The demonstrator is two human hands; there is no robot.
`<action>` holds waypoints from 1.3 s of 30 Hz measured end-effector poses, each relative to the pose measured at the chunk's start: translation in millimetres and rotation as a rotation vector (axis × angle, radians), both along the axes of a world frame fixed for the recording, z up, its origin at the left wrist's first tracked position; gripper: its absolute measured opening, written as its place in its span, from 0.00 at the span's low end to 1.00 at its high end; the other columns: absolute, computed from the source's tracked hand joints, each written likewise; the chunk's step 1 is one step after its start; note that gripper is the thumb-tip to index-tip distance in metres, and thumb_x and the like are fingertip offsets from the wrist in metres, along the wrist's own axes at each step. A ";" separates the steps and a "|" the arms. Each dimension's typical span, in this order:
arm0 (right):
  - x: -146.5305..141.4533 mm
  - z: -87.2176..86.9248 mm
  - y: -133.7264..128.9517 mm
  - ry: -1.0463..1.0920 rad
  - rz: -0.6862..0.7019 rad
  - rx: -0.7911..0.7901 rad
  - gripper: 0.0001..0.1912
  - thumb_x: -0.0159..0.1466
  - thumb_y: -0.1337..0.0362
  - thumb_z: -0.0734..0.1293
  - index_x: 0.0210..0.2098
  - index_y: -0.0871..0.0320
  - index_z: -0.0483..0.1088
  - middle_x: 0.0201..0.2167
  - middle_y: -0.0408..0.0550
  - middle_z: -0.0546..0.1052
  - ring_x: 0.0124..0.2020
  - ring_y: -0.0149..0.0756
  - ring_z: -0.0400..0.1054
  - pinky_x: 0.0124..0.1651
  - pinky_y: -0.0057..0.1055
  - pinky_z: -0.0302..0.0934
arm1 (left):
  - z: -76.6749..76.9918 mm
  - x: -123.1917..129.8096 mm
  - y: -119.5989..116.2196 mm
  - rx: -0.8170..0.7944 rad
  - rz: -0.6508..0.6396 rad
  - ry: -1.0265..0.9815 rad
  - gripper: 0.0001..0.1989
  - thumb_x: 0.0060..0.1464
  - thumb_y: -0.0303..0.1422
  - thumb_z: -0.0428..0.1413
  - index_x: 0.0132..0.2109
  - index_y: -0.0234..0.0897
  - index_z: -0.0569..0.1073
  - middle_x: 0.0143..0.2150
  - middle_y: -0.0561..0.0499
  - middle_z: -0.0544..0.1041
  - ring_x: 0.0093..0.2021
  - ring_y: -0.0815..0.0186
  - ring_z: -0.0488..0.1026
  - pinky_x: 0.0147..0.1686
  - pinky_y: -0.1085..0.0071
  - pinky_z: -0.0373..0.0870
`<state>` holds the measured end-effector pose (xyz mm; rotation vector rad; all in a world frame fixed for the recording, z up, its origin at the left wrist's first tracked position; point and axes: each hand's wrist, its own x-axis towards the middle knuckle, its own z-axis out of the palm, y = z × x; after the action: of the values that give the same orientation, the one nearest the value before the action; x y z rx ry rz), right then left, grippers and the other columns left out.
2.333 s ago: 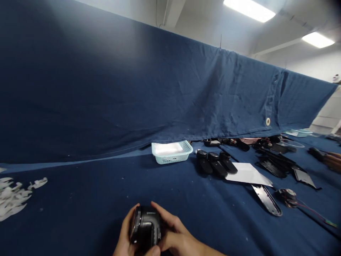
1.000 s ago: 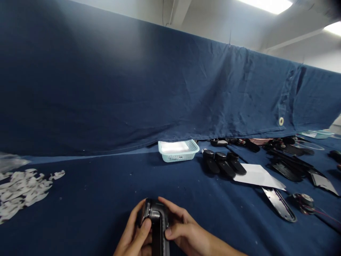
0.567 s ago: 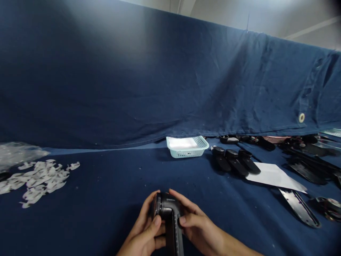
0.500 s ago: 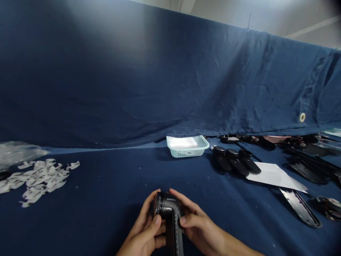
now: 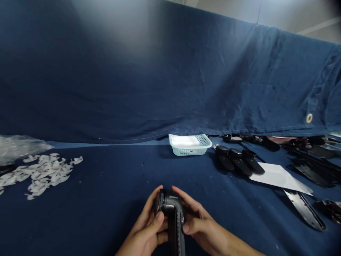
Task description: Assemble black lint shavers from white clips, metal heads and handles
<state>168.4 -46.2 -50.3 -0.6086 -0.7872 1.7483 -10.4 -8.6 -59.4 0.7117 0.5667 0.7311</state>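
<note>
A black angled device with a round ribbed head and a long handle is held between both hands at the bottom middle. My left hand wraps the ribbed head, its thumb on the near side and fingers behind. On the other side, my right hand grips the neck and upper handle, with its thumb near a small side button. The handle points down toward the bottom edge, where its end is cut off.
White plastic clips lie heaped at left beside a clear plastic bag. A light-blue basket stands at the back middle. Rightward are three black devices, white paper, a shell part and dark parts. A blue cloth hangs behind.
The view has shifted slightly, so the surroundings appear a little to the right. My right thumb has slid slightly down along the device's handle. Both hands still hold it.
</note>
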 end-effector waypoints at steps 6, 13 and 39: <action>-2.5 -0.9 -0.4 -0.027 -0.034 -0.019 0.40 0.44 0.75 0.70 0.55 0.44 0.67 0.51 0.41 0.74 0.45 0.39 0.69 0.54 0.40 0.55 | -1.6 -0.3 1.9 -0.036 -0.017 -0.056 0.44 0.53 0.43 0.60 0.68 0.52 0.42 0.53 0.43 0.73 0.47 0.49 0.74 0.48 0.50 0.64; -4.7 -5.0 0.3 -0.066 -0.072 -0.014 0.33 0.47 0.70 0.72 0.52 0.46 0.71 0.48 0.43 0.76 0.43 0.39 0.68 0.44 0.36 0.61 | -1.8 -1.2 2.0 -0.029 -0.012 -0.051 0.41 0.53 0.44 0.59 0.68 0.52 0.46 0.56 0.42 0.71 0.45 0.50 0.75 0.48 0.51 0.64; -2.7 -17.5 -10.0 -0.301 -0.204 0.109 0.25 0.55 0.69 0.63 0.53 0.52 0.69 0.49 0.46 0.73 0.54 0.45 0.62 0.59 0.43 0.50 | 2.3 2.8 -16.4 0.304 0.092 0.306 0.32 0.54 0.47 0.57 0.61 0.43 0.56 0.55 0.41 0.69 0.50 0.52 0.72 0.42 0.61 0.71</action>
<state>165.7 -56.2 -67.8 -0.8592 -0.9843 1.4360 -7.5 -25.0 -57.1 1.0969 0.7798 0.8088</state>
